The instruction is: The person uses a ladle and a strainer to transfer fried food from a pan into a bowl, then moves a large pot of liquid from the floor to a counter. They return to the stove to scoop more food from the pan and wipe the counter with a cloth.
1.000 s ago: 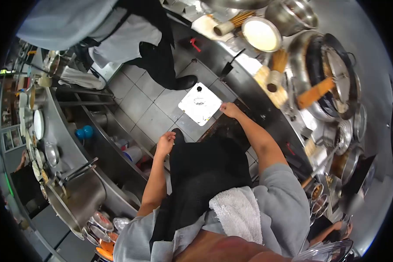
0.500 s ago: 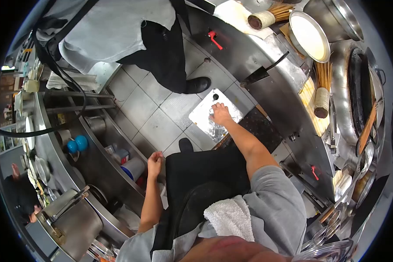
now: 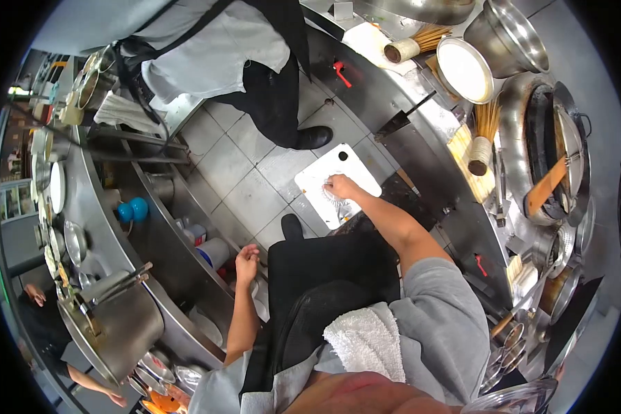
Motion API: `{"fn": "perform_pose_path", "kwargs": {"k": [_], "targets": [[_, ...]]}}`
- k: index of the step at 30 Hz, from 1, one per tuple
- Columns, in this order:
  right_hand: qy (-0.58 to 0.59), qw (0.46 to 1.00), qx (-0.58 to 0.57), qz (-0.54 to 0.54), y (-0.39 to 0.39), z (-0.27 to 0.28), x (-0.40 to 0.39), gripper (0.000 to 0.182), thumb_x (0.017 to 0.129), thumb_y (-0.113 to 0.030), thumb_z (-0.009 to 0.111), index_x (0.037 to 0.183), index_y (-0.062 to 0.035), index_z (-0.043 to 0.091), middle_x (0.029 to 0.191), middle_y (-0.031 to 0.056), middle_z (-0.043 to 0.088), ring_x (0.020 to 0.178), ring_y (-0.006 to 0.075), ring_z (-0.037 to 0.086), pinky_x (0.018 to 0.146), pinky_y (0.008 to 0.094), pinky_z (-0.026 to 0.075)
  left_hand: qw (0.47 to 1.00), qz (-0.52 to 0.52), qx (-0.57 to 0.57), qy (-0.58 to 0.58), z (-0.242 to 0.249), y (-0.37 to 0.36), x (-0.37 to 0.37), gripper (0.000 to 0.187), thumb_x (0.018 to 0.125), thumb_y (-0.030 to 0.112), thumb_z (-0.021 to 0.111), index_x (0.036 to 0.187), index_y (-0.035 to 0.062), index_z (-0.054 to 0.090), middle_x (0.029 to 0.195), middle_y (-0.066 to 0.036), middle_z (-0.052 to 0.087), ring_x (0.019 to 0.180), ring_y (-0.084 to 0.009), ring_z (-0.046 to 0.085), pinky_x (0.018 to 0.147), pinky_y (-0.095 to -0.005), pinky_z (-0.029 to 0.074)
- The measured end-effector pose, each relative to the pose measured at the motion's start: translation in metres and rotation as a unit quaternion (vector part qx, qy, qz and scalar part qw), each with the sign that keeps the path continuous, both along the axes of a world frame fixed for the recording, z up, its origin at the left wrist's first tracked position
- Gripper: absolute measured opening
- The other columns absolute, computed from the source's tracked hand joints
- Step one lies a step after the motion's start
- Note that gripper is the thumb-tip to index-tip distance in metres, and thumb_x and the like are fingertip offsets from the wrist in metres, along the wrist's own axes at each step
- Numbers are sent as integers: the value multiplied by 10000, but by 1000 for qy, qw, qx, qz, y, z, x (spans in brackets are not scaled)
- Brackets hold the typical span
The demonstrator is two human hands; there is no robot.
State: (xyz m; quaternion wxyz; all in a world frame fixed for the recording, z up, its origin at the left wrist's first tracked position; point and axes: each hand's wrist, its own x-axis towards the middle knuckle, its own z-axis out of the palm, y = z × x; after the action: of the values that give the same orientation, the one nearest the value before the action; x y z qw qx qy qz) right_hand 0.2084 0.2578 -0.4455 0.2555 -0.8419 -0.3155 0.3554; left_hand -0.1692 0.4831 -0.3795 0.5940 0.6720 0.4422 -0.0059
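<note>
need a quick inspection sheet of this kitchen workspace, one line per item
Surface: grey floor tiles with dark seams
Job's things: white square board, one round dark spot
Clutter: two bristle brushes, bowl and wooden paddle crowd the right-hand counter
Grip: right hand at the board, fingertips unclear; left hand visibly holding nothing
Cables: dark cord or strap, unclear which
Surroundings: co-worker's shoe near the board

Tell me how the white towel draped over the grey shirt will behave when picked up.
The white towel will probably hang floppy, since it lies in loose folds. Its rough, fuzzy surface suggests it won't slip easily.
</note>
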Motion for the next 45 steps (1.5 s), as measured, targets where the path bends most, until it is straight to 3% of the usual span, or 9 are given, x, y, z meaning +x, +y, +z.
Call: {"fn": "perform_pose_path", "kwargs": {"k": [20, 24, 27, 30, 34, 37, 39, 42, 45], "targets": [[-72, 993, -81, 49, -9, -89, 12, 352, 874, -305, 627, 1072, -15, 649, 1016, 233, 670, 988, 388, 629, 877, 456, 506, 997, 74, 31, 19, -14, -49, -64, 329, 849, -57, 521, 1152, 10, 629, 943, -57, 666, 857, -138, 636, 793, -266, 504], [-166, 979, -6, 117, -3, -28, 1, 437, 841, -287, 656, 1146, 25, 620, 1009, 284, 649, 1012, 405, 611, 894, 459, 500, 991, 69, 111, 1, 74, -61, -43, 319, 852, -13, 529, 1155, 9, 625, 1010, -117, 669, 949, -205, 660, 857, -320, 520], [-16, 983, -5, 183, 36, 57, -26, 431, 855, -293, 658, 1186, -18, 634, 1014, 203, 688, 992, 368, 649, 904, 427, 500, 989, 34, 126, -69, 216, -65, -22, 271, 908, 3, 527, 1164, 10, 615, 1044, -80, 618, 954, -147, 603, 831, -279, 496], [136, 963, 48, 227, 85, 158, -70, 385, 921, -307, 632, 1172, -15, 636, 990, 111, 695, 934, 208, 666, 844, 330, 519, 972, 57, 167, -157, 352, -68, -28, 240, 930, 40, 532, 1148, 2, 624, 1027, -78, 624, 927, -138, 610, 797, -279, 501], [348, 910, 57, 219, 161, 358, -144, 383, 984, -313, 561, 1260, -48, 588, 1037, 78, 668, 931, 163, 646, 829, 312, 522, 909, 244, 200, -272, 481, -54, -93, 172, 936, 113, 597, 1046, 0, 665, 893, -68, 636, 809, -127, 612, 720, -281, 501], [422, 868, 111, 236, 217, 427, -180, 391, 997, -314, 542, 1301, -70, 559, 1079, 70, 658, 943, 151, 635, 830, 300, 519, 751, 466, 311, -351, 503, -4, -172, 190, 948, 160, 595, 1019, -2, 665, 854, -39, 634, 773, -110, 594, 712, -267, 485], [444, 850, 154, 240, 256, 461, -204, 399, 996, -311, 543, 1321, -79, 541, 1095, 70, 656, 960, 144, 629, 839, 304, 517, 677, 559, 397, -268, 496, 47, -235, 230, 968, 212, 589, 1086, 28, 664, 881, -16, 632, 807, -91, 563, 738, -237, 465], [362, 869, 246, 230, 309, 502, -243, 426, 987, -318, 557, 1327, -63, 531, 1080, 72, 664, 968, 155, 634, 844, 316, 514, 693, 598, 372, -154, 433, 125, -328, 405, 974, 385, 570, 1190, 51, 645, 1023, -47, 661, 874, -133, 596, 777, -263, 479], [155, 904, 306, 255, 365, 495, -267, 465, 974, -331, 575, 1318, -24, 520, 1016, 77, 680, 949, 174, 637, 832, 306, 502, 781, 574, 182, -165, 408, 171, -353, 582, 975, 504, 493, 1347, 57, 522, 1180, -122, 640, 1011, -196, 619, 847, -314, 481]]}}
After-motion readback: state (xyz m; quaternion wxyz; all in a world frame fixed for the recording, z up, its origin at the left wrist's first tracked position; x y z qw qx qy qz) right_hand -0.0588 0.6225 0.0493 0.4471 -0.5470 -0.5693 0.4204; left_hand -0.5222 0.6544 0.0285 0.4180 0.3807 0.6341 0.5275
